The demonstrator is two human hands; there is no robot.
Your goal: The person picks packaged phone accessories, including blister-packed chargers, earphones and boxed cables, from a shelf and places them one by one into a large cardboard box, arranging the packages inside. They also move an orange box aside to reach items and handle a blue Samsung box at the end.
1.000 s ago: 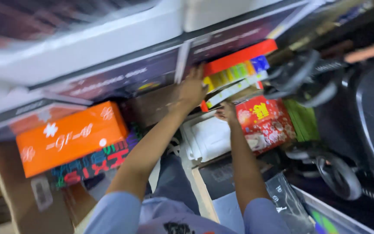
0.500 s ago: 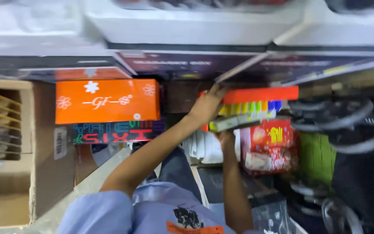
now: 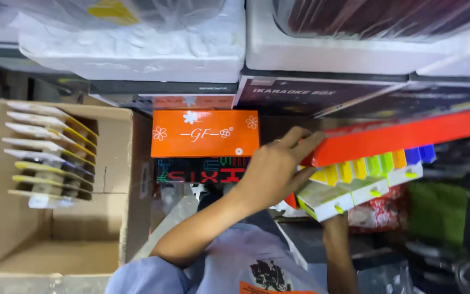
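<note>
- Gripping the near end of a long toy box (image 3: 373, 163), the left hand (image 3: 276, 169) has its fingers spread over the red top edge.
- Running left to right, the box's long axis tilts slightly upward toward the right, with coloured key-like blocks along its lower face.
- Supporting the box from below, the right hand (image 3: 334, 218) is mostly hidden; its grip cannot be told.
- Sitting just left of the hands is an orange box (image 3: 205, 133), with an open cardboard carton (image 3: 112, 163) further left.
</note>
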